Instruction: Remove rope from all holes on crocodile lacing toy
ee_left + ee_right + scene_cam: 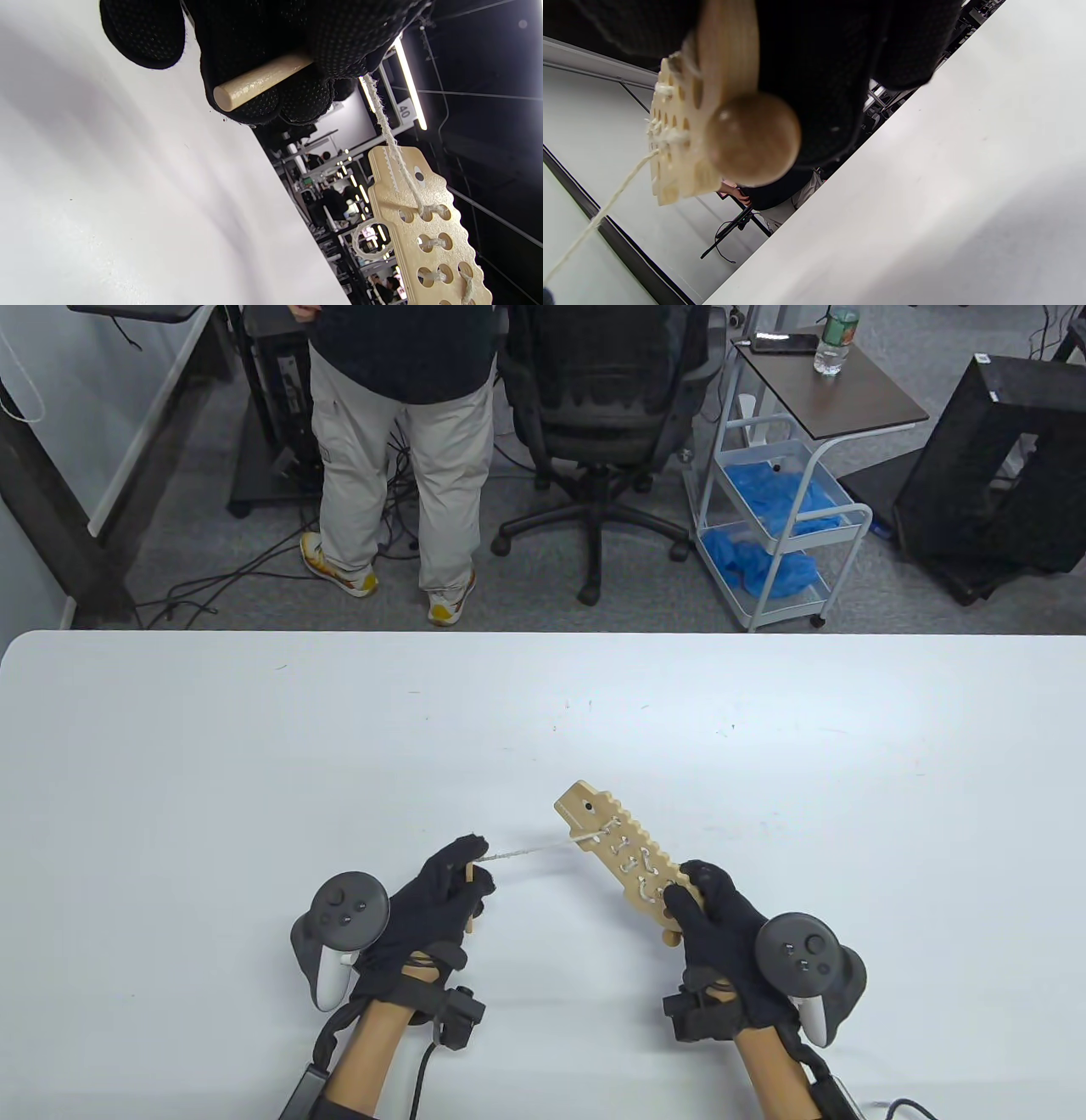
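Above the white worktop (254, 729), near its front edge, the crocodile lacing toy (624, 857) is held tilted, its head end pointing up and away to the left. The right hand (721, 933) grips the toy's tail end, fingers wrapped round the wood beside the round wooden knob (753, 137). The left hand (433, 899) is closed on the wooden needle (258, 80), pinching it between the fingers, and the rope (530, 851) runs taut from there to the holes nearest the crocodile's head.

Most holes still carry rope, so the unlacing looks to be in its early part. To do this step well, the pull should follow the axis of the hole the rope leaves, not drag sideways over its rim, where the fuzzy cord would likely bind. The right hand should hold the board steady and turn it so the next stitch faces the left hand. Once the slack is out, the needle probably has to go back through the next hole, so a fresh pinch nearer its tip will help steer it.
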{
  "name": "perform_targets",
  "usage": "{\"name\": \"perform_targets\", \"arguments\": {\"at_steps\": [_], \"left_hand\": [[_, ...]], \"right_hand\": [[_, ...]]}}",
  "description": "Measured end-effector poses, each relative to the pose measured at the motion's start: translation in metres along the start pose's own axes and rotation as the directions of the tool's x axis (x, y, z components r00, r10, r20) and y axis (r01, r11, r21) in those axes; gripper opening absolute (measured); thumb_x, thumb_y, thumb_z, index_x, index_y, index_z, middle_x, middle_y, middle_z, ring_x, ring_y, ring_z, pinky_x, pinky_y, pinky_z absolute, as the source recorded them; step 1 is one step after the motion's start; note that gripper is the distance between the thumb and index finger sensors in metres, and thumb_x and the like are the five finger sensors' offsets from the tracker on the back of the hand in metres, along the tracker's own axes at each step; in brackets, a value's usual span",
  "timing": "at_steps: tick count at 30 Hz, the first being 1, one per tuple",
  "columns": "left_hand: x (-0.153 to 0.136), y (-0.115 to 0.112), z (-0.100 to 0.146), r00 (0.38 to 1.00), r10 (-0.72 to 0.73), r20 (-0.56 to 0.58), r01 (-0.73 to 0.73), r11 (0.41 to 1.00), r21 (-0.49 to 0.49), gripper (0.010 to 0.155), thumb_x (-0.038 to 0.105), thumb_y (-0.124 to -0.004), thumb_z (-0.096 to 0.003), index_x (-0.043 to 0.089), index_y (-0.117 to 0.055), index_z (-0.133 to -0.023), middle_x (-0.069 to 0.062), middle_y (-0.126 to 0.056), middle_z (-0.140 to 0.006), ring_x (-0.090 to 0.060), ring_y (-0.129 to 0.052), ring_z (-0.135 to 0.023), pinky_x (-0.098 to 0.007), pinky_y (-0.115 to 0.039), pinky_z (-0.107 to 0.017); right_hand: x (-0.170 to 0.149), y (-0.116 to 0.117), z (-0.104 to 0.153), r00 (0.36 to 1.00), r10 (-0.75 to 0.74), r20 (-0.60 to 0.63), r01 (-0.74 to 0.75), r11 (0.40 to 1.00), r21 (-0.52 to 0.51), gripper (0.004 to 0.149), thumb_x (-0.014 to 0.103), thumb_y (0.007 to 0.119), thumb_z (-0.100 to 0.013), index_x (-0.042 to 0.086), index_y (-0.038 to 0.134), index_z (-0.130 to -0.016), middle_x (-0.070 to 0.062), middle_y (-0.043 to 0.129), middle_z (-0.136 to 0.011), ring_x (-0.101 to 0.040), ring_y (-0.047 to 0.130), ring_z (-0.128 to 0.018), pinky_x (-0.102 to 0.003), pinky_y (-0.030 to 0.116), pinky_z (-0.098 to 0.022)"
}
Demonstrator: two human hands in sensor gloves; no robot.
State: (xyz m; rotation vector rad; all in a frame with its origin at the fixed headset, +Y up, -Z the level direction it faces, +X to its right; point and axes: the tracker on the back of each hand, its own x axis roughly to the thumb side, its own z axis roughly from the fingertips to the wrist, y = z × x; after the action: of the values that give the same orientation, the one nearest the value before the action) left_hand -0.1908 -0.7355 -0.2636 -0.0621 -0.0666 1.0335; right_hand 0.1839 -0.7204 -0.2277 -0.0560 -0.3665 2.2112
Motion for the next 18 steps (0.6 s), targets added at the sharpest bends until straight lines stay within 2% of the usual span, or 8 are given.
{"name": "perform_targets", "arguments": {"at_steps": [1,2,6,7,9,10,18], "left_hand": [[0.000,0.000,0.000,1.000,-0.002,-0.001,0.002,1.000,0.000,0.059,0.027,-0.084,-0.0485,0.042,-0.067,-0.103,0.006,-0.096,-0.086,-0.016,-0.098,-0.066,-0.054,-0.076,-0.063],[-0.001,0.000,0.000,1.000,-0.003,-0.002,0.003,1.000,0.000,0.057,0.035,-0.081,-0.0488,0.042,-0.067,-0.104,0.006,-0.096,-0.086,-0.016,-0.097,-0.066,-0.054,-0.076,-0.062],[-0.002,0.001,-0.001,1.000,-0.006,-0.007,0.006,1.000,0.003,0.057,0.035,-0.080,-0.0489,0.042,-0.067,-0.103,0.006,-0.096,-0.087,-0.016,-0.097,-0.066,-0.054,-0.076,-0.063],[-0.003,0.002,-0.001,1.000,-0.006,-0.007,0.006,1.000,0.006,0.059,0.027,-0.083,-0.0487,0.042,-0.067,-0.104,0.006,-0.096,-0.087,-0.016,-0.097,-0.066,-0.054,-0.076,-0.063],[-0.003,0.002,-0.001,1.000,-0.003,-0.006,0.003,1.000,0.011,0.059,0.027,-0.083,-0.0488,0.042,-0.068,-0.103,0.006,-0.096,-0.086,-0.016,-0.097,-0.066,-0.054,-0.076,-0.062],[-0.003,0.003,-0.001,1.000,-0.002,-0.006,0.003,1.000,0.012,0.056,0.035,-0.079,-0.0493,0.042,-0.067,-0.104,0.006,-0.096,-0.087,-0.016,-0.097,-0.066,-0.054,-0.076,-0.062],[-0.006,0.005,-0.003,1.000,-0.008,-0.018,0.009,1.000,0.023,0.055,0.035,-0.079,-0.0495,0.042,-0.068,-0.103,0.006,-0.096,-0.087,-0.016,-0.097,-0.066,-0.054,-0.076,-0.063]], "right_hand": [[-0.001,0.000,0.000,1.000,0.001,-0.007,-0.001,1.000,-0.002,0.046,0.044,0.077,-0.042,0.022,0.075,-0.083,-0.003,0.099,-0.064,-0.022,0.108,-0.046,-0.053,0.080,-0.055],[-0.002,-0.001,-0.001,1.000,0.002,-0.017,-0.002,1.000,-0.006,0.046,0.044,0.077,-0.042,0.022,0.075,-0.083,-0.002,0.099,-0.064,-0.022,0.108,-0.046,-0.053,0.080,-0.055],[-0.008,-0.002,-0.003,0.999,-0.002,-0.054,0.001,1.000,-0.010,0.046,0.044,0.077,-0.042,0.022,0.075,-0.083,-0.003,0.099,-0.064,-0.022,0.108,-0.045,-0.053,0.080,-0.055],[-0.009,-0.002,-0.003,0.998,-0.012,-0.068,0.011,1.000,-0.008,0.046,0.044,0.077,-0.042,0.022,0.075,-0.083,-0.002,0.099,-0.064,-0.022,0.108,-0.046,-0.053,0.080,-0.055],[-0.013,-0.002,-0.004,0.995,-0.036,-0.096,0.035,0.999,-0.005,0.046,0.044,0.077,-0.042,0.022,0.075,-0.083,-0.003,0.099,-0.064,-0.022,0.108,-0.046,-0.053,0.080,-0.055],[-0.014,-0.003,-0.005,0.993,-0.042,-0.106,0.041,0.999,-0.007,0.046,0.044,0.077,-0.042,0.022,0.075,-0.083,-0.003,0.099,-0.064,-0.022,0.108,-0.046,-0.053,0.080,-0.055],[-0.022,-0.005,-0.006,0.986,-0.048,-0.161,0.044,0.999,-0.026,0.046,0.044,0.077,-0.042,0.022,0.075,-0.083,-0.003,0.099,-0.064,-0.022,0.108,-0.045,-0.053,0.080,-0.055]]}}
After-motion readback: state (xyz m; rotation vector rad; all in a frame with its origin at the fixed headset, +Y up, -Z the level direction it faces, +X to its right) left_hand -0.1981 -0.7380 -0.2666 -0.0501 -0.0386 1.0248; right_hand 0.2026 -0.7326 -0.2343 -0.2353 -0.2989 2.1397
